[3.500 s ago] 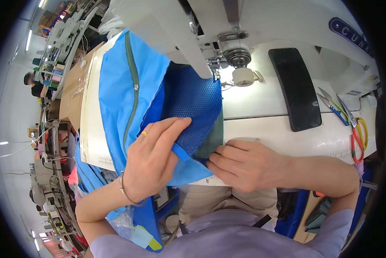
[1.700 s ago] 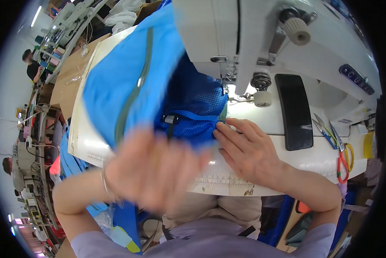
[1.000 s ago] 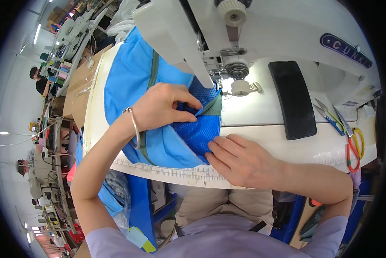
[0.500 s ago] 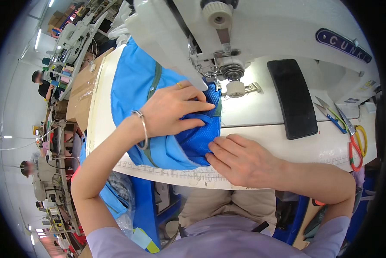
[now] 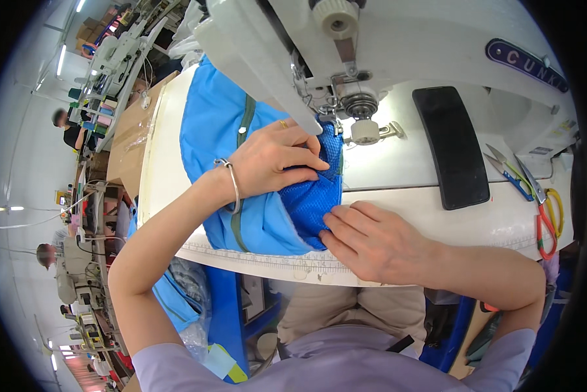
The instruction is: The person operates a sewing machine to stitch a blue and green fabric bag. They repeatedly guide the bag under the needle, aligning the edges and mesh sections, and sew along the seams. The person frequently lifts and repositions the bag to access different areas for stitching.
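A light blue fabric piece (image 5: 208, 124) with a dark green tape strip lies on the sewing machine table. Its darker blue mesh part (image 5: 310, 204) runs up to the presser foot (image 5: 336, 127) of the white sewing machine (image 5: 411, 39). My left hand (image 5: 274, 160), with a bracelet on the wrist, presses on the fabric left of the foot, its thumb and fingers closed on the mesh. At the near right edge of the mesh, my right hand (image 5: 375, 243) has its fingertips bent onto the cloth. The cloth under both hands is partly hidden.
A black phone (image 5: 450, 147) lies right of the needle area. Beyond it are scissors with red and yellow handles (image 5: 547, 225) and blue-handled snips (image 5: 517, 183). A printed ruler strip (image 5: 293, 262) follows the table's front edge. Other machines and people are at far left.
The view has shifted slightly. My left thumb has drawn closer to the fingers, and the mesh fold between them lies flatter. My right hand keeps its place at the cloth edge.
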{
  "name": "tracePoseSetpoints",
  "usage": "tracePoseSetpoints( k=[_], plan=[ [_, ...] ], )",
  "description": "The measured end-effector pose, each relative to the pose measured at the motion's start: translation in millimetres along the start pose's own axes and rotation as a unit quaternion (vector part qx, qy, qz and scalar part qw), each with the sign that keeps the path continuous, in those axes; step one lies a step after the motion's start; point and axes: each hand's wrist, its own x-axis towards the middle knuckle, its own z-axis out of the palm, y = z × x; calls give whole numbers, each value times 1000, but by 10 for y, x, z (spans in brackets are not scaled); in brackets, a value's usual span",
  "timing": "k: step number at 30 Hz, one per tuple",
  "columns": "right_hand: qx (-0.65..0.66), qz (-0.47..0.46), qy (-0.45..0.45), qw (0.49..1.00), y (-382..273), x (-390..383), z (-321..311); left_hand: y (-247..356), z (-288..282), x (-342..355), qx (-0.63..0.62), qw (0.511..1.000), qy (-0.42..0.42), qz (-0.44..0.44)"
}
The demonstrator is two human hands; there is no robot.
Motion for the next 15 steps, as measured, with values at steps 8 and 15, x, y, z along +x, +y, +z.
tracePoseSetpoints(
  k=[8,15],
  plan=[
    [-11,2,20,1000,-12,-8,15,166,110,38,155,987,16,-28],
    [-35,3,20,999,-8,-22,16,381,54,37,287,948,-27,135]
  ],
)
